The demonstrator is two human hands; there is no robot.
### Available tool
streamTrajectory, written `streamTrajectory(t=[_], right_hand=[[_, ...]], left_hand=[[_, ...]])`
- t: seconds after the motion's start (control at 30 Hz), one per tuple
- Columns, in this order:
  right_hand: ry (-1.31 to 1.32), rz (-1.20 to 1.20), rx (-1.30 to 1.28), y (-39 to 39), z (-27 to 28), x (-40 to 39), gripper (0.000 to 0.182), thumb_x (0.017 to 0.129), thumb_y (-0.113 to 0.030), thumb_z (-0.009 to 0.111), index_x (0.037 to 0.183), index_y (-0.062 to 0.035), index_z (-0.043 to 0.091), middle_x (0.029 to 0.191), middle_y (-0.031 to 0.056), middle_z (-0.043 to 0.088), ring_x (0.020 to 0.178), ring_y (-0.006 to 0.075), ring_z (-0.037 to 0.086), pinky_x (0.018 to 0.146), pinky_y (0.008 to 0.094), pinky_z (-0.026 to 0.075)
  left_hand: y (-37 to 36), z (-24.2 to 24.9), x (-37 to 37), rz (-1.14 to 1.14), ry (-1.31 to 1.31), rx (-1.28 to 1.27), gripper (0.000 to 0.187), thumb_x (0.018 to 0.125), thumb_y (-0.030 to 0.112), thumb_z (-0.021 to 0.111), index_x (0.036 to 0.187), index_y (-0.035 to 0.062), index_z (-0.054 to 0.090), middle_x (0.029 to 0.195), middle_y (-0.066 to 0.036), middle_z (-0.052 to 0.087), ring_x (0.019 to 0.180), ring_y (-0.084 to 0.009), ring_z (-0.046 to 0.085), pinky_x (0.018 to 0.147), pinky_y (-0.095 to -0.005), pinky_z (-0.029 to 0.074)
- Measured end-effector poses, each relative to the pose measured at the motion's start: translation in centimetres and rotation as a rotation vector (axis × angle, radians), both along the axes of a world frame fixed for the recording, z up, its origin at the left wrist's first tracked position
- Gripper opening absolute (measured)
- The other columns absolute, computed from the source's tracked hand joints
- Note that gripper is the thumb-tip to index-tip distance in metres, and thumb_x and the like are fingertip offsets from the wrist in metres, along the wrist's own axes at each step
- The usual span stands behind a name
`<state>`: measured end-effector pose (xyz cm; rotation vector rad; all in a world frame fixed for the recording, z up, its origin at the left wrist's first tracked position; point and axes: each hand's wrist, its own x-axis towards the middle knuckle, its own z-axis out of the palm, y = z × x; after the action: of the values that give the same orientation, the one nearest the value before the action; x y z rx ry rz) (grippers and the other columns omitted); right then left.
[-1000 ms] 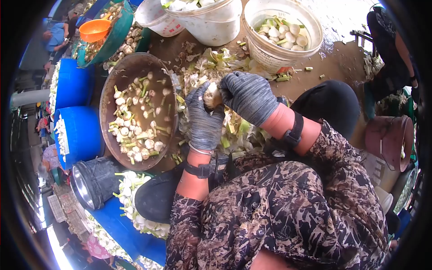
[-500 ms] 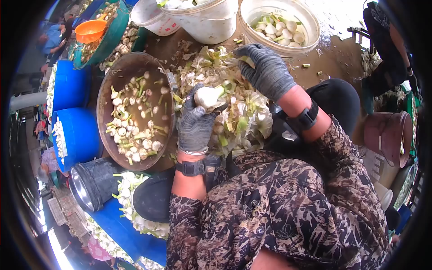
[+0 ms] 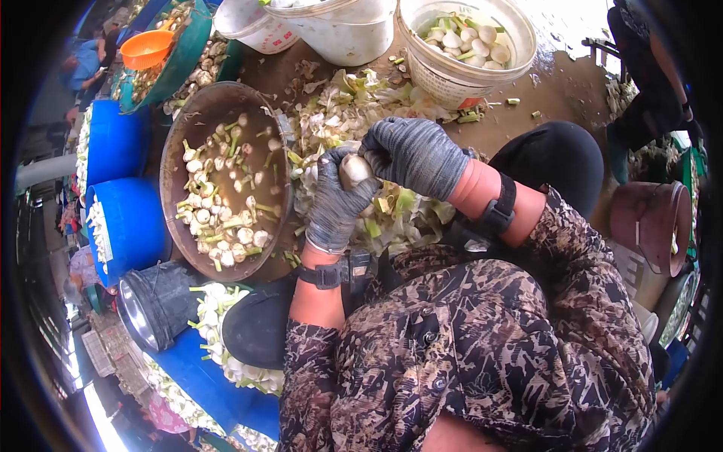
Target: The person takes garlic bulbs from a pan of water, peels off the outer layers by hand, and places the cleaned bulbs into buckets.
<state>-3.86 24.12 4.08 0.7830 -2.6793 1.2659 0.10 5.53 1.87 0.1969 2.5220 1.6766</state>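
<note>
My left hand point(image 3: 336, 197), in a grey glove, is closed around a white garlic bulb point(image 3: 355, 172) and holds it above a heap of peelings. Pressed against the bulb's right side is my gloved right hand point(image 3: 418, 157), its fingers curled together where the stem end was visible; the stem is hidden behind them. Garlic skins and green leaf scraps point(image 3: 403, 215) lie under and around both hands. Left of them, a round brown basin point(image 3: 172, 181) holds murky water and garlic bulbs with stems attached.
A white bucket point(image 3: 452, 77) with peeled bulbs stands ahead, beside other white buckets point(image 3: 343, 41). Blue tubs point(image 3: 128, 222) and a black bucket point(image 3: 162, 297) line the left. A maroon bucket point(image 3: 640, 226) is at right. Another person's leg point(image 3: 640, 105) shows at upper right.
My right hand has come down and left from above the peelings to the bulb, its fingers closing there. My left hand has shifted slightly right and turned the bulb.
</note>
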Motion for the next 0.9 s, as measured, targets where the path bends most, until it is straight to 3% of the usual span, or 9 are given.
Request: streamTrajectory(t=[0.07,0.17,0.27,0.3,0.4,0.57,0.73,0.77,0.9], right_hand=[[-0.029,-0.028,-0.026,0.1,-0.4,-0.3,0.011,0.080,-0.014,0.067,0.086,-0.0060,0.063,0.076,0.0137,0.065,0.069,0.0328,0.063,0.063,0.0390,0.051],[-0.385,-0.026,-0.137,0.6,-0.6,-1.0,0.020,0.087,-0.021,0.067,0.093,-0.0017,0.063,0.075,0.0141,0.065,0.064,0.0220,0.058,0.066,0.0339,0.050],[-0.350,0.020,-0.290,0.7,0.0,-0.6,0.019,0.088,-0.019,0.067,0.097,-0.0024,0.065,0.078,0.0134,0.066,0.069,0.0198,0.062,0.068,0.0325,0.051],[-0.270,0.035,-0.292,1.0,0.6,-0.2,0.017,0.085,-0.021,0.067,0.094,-0.0066,0.066,0.085,0.0151,0.068,0.077,0.0309,0.067,0.070,0.0365,0.053],[-0.020,0.009,-0.117,1.0,0.3,0.4,0.015,0.084,-0.020,0.067,0.093,-0.0081,0.066,0.084,0.0137,0.068,0.078,0.0314,0.066,0.069,0.0384,0.053],[0.024,-0.018,0.030,0.1,-0.2,0.5,0.015,0.082,-0.021,0.065,0.089,-0.0077,0.065,0.079,0.0139,0.067,0.076,0.0335,0.065,0.068,0.0421,0.052],[-0.298,-0.032,-0.046,-0.4,-1.0,0.0,0.020,0.079,-0.024,0.067,0.087,-0.0049,0.065,0.077,0.0175,0.065,0.075,0.0361,0.064,0.070,0.0417,0.051],[-0.323,-0.007,-0.076,-0.4,-1.1,0.0,0.019,0.080,-0.018,0.068,0.087,-0.0013,0.062,0.076,0.0171,0.064,0.072,0.0332,0.062,0.069,0.0386,0.050],[-0.619,0.037,-0.101,0.0,-1.8,-0.6,0.026,0.087,-0.024,0.065,0.098,-0.0004,0.064,0.083,0.0173,0.067,0.073,0.0256,0.063,0.073,0.0354,0.050]], left_hand=[[0.0,0.1,0.2,-0.047,-0.028,0.023,0.056,0.075,0.010,0.074,0.123,0.0064,0.045,0.112,-0.008,0.052,0.103,-0.0183,0.053,0.094,-0.0324,0.045],[0.2,0.7,0.2,-0.135,0.055,0.090,0.058,0.075,0.009,0.073,0.125,0.0066,0.045,0.114,-0.009,0.053,0.105,-0.0178,0.054,0.093,-0.0324,0.047],[0.0,1.1,-0.2,-0.033,-0.013,0.204,0.056,0.076,0.009,0.070,0.127,0.0065,0.046,0.117,-0.009,0.054,0.106,-0.0188,0.054,0.093,-0.0327,0.047],[-0.2,1.4,-0.3,-0.032,-0.003,0.206,0.053,0.078,0.010,0.068,0.127,0.0063,0.048,0.118,-0.009,0.056,0.107,-0.0194,0.055,0.094,-0.0329,0.047],[-1.1,0.4,-0.4,-0.013,-0.001,0.145,0.051,0.079,0.011,0.068,0.126,0.0060,0.049,0.118,-0.009,0.056,0.107,-0.0192,0.055,0.094,-0.0325,0.047],[-0.8,1.4,-0.1,-0.039,-0.013,0.104,0.050,0.080,0.011,0.067,0.127,0.0055,0.049,0.119,-0.010,0.056,0.108,-0.0192,0.055,0.095,-0.0330,0.047],[-1.2,0.7,-0.1,-0.121,0.003,0.127,0.050,0.081,0.011,0.066,0.128,0.0053,0.048,0.121,-0.009,0.055,0.111,-0.0192,0.053,0.099,-0.0335,0.044],[-1.4,0.4,-0.1,-0.137,-0.012,0.169,0.051,0.081,0.011,0.066,0.128,0.0053,0.048,0.122,-0.009,0.055,0.111,-0.0191,0.053,0.100,-0.0337,0.043],[-1.0,0.9,0.4,-0.248,-0.018,0.170,0.056,0.076,0.010,0.068,0.128,0.0058,0.045,0.121,-0.009,0.054,0.112,-0.0202,0.052,0.100,-0.0340,0.042]])
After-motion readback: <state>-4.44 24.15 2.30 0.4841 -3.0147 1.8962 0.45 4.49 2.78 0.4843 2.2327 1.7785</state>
